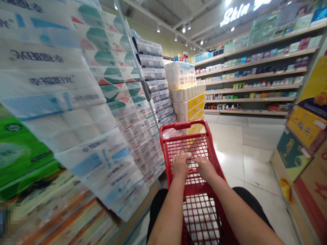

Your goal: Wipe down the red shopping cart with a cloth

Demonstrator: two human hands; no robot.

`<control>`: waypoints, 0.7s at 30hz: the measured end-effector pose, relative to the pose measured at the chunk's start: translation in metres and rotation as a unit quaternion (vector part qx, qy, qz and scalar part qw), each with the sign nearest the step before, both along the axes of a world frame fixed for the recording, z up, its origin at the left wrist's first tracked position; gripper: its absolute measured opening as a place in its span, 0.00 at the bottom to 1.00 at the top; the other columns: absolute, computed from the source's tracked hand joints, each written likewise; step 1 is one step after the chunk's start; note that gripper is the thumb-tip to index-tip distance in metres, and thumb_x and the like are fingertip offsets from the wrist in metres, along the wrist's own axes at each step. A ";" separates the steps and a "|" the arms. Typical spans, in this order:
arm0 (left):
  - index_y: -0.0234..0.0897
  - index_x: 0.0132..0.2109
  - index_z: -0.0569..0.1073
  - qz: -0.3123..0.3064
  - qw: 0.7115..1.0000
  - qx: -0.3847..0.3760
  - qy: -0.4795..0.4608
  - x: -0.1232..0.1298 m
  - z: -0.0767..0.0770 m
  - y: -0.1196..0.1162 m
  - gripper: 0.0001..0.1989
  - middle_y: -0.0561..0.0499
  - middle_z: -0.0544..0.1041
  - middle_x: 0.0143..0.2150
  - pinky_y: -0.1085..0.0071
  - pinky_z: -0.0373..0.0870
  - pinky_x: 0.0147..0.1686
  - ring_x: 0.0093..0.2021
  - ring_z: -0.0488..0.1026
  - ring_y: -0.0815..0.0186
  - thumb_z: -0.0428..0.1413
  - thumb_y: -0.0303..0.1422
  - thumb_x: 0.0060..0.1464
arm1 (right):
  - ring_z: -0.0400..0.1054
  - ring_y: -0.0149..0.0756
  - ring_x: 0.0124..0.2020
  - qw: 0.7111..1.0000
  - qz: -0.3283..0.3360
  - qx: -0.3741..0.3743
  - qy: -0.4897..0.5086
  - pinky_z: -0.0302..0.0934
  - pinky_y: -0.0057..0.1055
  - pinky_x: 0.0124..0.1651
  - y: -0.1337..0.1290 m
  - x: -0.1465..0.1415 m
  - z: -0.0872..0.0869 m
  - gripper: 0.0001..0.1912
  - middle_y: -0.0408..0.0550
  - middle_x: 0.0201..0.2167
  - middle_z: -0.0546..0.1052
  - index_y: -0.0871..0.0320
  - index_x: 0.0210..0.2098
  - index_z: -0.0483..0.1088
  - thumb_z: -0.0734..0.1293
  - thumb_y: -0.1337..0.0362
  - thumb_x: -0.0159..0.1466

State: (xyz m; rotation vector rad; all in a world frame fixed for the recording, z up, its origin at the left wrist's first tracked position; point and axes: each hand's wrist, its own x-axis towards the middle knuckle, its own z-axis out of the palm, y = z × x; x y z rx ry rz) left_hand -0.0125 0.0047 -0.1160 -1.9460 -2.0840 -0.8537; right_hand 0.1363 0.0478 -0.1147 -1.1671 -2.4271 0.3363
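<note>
A red plastic shopping cart (214,151) with grid sides stands right in front of me, between my knees. Both hands are over its upper basket. My left hand (180,164) has its fingers bent around towards a small pale thing (189,155), too blurred to name. My right hand (205,167) reaches in from the other side, fingers loosely apart and pointing at that pale thing; whether they touch it I cannot tell. White shapes show through the lower grid of the cart.
Tall stacks of wrapped tissue rolls (94,119) line the left side, close to the cart. Further on stand yellow-and-white packs (190,105). Cartons (304,129) edge the right. Shelves of small boxed goods (258,81) cross the back, beyond the pale tiled floor (230,132).
</note>
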 end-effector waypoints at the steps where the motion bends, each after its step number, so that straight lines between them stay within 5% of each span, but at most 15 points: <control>1: 0.40 0.59 0.68 0.011 1.000 0.017 -0.008 -0.002 -0.002 0.002 0.28 0.48 0.67 0.62 0.50 0.53 0.65 0.66 0.55 0.57 0.48 0.18 0.53 | 0.55 0.42 0.65 1.000 0.000 -0.001 -0.001 0.47 0.42 0.67 0.000 0.000 0.000 0.35 0.52 0.61 0.67 0.59 0.55 0.71 0.57 0.84 0.51; 8: 0.43 0.55 0.71 -0.150 0.988 0.029 0.023 -0.001 -0.004 0.001 0.25 0.50 0.71 0.57 0.53 0.61 0.61 0.59 0.63 0.59 0.51 0.21 0.52 | 0.57 0.43 0.64 1.000 0.005 0.020 -0.003 0.49 0.44 0.65 0.000 -0.001 0.000 0.33 0.50 0.60 0.69 0.58 0.57 0.69 0.55 0.82 0.56; 14: 0.38 0.53 0.75 0.091 0.991 0.077 -0.054 -0.015 0.002 0.003 0.23 0.41 0.71 0.52 0.54 0.66 0.56 0.53 0.67 0.56 0.47 0.19 0.54 | 0.56 0.42 0.65 1.000 -0.002 0.005 -0.005 0.46 0.42 0.67 0.000 -0.001 0.002 0.33 0.52 0.61 0.67 0.60 0.54 0.72 0.56 0.84 0.52; 19: 0.41 0.57 0.71 -0.101 0.994 0.020 0.022 -0.002 -0.002 0.003 0.30 0.48 0.70 0.59 0.52 0.57 0.64 0.63 0.59 0.57 0.50 0.16 0.47 | 0.56 0.42 0.65 1.000 -0.002 0.002 0.002 0.47 0.44 0.66 0.001 0.000 0.001 0.33 0.53 0.60 0.68 0.59 0.56 0.70 0.56 0.83 0.54; 21: 0.42 0.58 0.70 -0.077 0.996 0.008 0.032 0.001 -0.001 0.001 0.30 0.48 0.68 0.61 0.48 0.53 0.65 0.66 0.56 0.55 0.50 0.18 0.48 | 0.56 0.42 0.65 1.000 -0.005 0.003 0.004 0.48 0.44 0.66 0.000 0.001 0.001 0.33 0.53 0.60 0.68 0.59 0.56 0.70 0.56 0.83 0.54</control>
